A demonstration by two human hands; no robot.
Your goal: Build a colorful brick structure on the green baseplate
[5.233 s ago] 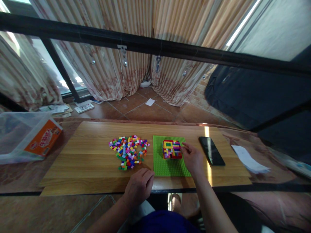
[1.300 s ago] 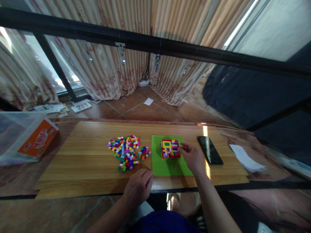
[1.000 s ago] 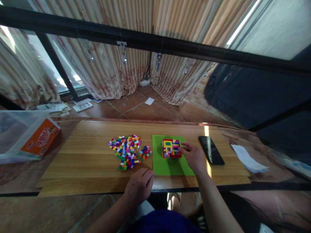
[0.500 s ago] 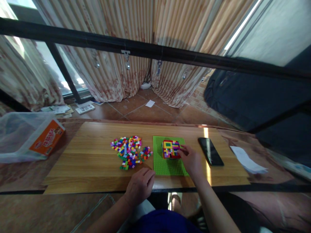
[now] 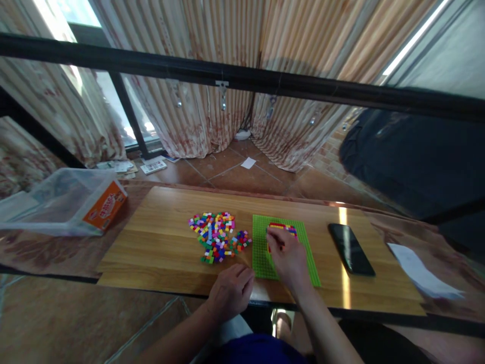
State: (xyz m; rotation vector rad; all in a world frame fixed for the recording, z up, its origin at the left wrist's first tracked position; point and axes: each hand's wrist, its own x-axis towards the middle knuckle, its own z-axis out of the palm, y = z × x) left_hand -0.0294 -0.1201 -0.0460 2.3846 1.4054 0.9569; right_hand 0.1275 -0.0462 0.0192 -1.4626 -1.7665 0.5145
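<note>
My right hand [image 5: 290, 260] is over a block built of small multicoloured bricks [image 5: 293, 230], covering most of it. Thumb and fingertips are pinched together at the block's left side; whatever is between them, if anything, is hidden. The block stands on a green studded baseplate [image 5: 260, 253]. My left hand [image 5: 230, 292] rests at the table's front edge, fingers curled in, with nothing seen in it. Just beyond that hand lies a loose pile of small coloured bricks [image 5: 215, 235], with a smaller cluster [image 5: 240, 241] at its right side.
A black phone [image 5: 351, 249] lies on the wooden table [image 5: 151, 242], right of the baseplate. Farther right are white papers [image 5: 420, 268]. A clear plastic bin [image 5: 62, 199] with an orange label stands left of the table. Beyond are a dark metal bar [image 5: 242, 76] and curtains [image 5: 231, 121].
My right hand has moved left from the block's right edge to over it. Earlier, some bricks were parted from the main pile into the small cluster. The camera view has turned left.
</note>
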